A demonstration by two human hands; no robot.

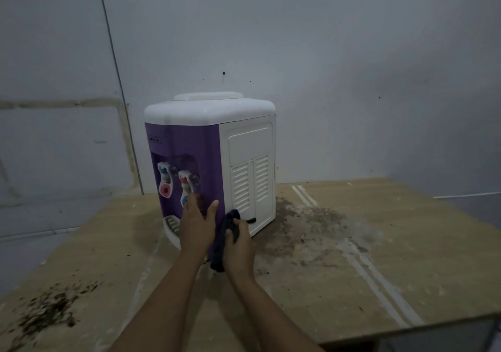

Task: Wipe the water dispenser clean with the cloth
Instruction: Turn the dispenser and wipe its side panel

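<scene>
- Left hand, fingers straight, pressed flat on purple front of water dispenser.
- Right hand, fingers curled around dark cloth, apparently at dispenser's lower corner.

A worn tan surface is stretching across the frame, w/ dark debris lying scattered near its front-left corner. A greyish stain is spreading over the mid-right area, and pale double lines are running diagonally toward the right edge. Behind, a grey-white wall is showing small dark specks, a thin dark line is slanting down at left, and a discoloured band is crossing horizontally.
</scene>
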